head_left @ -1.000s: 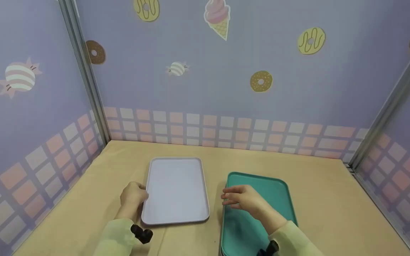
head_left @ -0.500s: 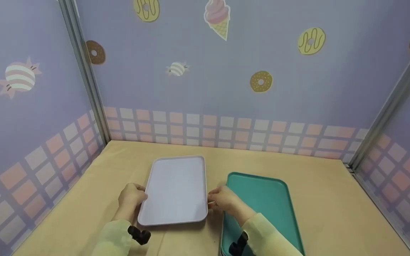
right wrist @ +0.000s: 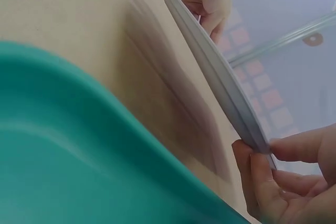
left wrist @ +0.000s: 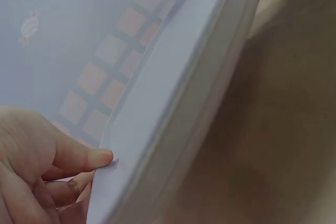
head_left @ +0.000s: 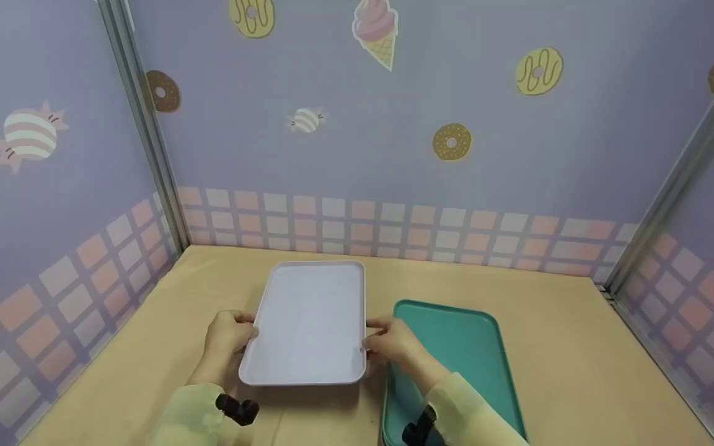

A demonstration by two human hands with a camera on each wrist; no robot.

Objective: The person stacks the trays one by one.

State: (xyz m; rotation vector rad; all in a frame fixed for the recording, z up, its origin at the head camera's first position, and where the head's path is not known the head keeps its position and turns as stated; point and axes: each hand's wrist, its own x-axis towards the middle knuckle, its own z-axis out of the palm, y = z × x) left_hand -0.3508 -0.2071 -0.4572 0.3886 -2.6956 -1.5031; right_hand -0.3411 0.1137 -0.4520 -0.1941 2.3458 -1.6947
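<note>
A pale lilac-white tray hangs a little above the table, its shadow falling beneath it. My left hand pinches its left edge; in the left wrist view the thumb lies on top of the rim. On the opposite edge, my right hand grips the tray with the thumb above and fingers curled below, as the right wrist view shows. Next to it on the right lies a teal tray, partly covered by my right forearm. Other tray edges peek out under the teal one.
A yellow cloth covers the table. Purple walls with printed sweets and a tiled band close off the back and both sides. Metal posts stand at the back corners.
My right hand has moved left from above the teal tray and taken hold of the white tray's right edge. Both hands have lifted the white tray off the table.
</note>
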